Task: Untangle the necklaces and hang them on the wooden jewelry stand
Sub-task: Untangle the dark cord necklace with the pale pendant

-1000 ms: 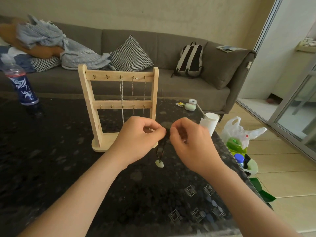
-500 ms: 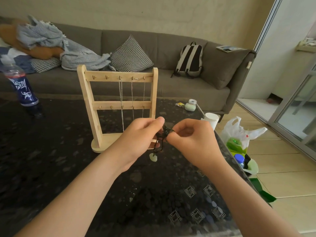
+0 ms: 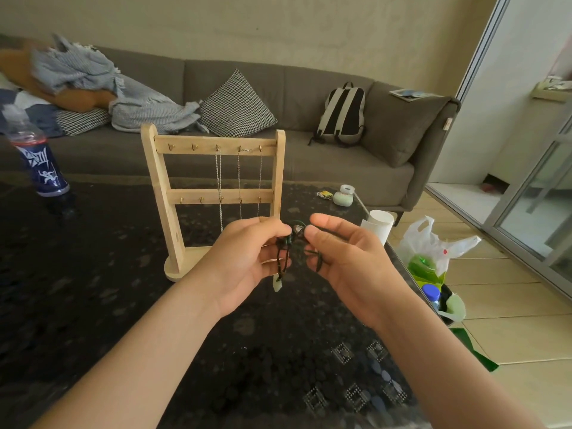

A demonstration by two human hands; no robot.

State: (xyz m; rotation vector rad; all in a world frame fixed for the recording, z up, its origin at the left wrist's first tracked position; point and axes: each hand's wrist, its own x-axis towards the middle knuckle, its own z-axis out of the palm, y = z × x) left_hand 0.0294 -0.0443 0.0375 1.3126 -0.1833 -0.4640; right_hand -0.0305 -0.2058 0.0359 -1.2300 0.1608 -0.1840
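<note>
While the dark cord necklace (image 3: 286, 249) is held up in a tangle just in front of the wooden jewelry stand (image 3: 213, 199), it is pinched from both sides. By the left hand (image 3: 244, 258), the knotted top of the cord is gripped between thumb and fingertips, with the remaining fingers curled loosely. By the right hand (image 3: 346, 255), the same knot is nipped between thumb and forefinger, while the other fingers are spread half open and a loop of cord is draped across them. A pale pendant (image 3: 277, 284) is seen dangling from the cord below the left hand, clear of the bench (image 3: 93, 289).

Behind the hands, the stand is set upright on the dark speckled bench. Three silver chains (image 3: 239, 184) are hung from hooks on the right part of the stand's top rail and are draped straight down past the lower rail. To the left of the stand, well apart, a blue-labelled bottle (image 3: 37, 159) is placed. To the right of the stand, a white cup (image 3: 379, 226) is seen at the bench edge, and further right a white plastic bag (image 3: 433, 243) is left on the floor. Beyond the stand, a grey sofa (image 3: 340, 168) is seen, with a backpack (image 3: 342, 114) propped on it.
</note>
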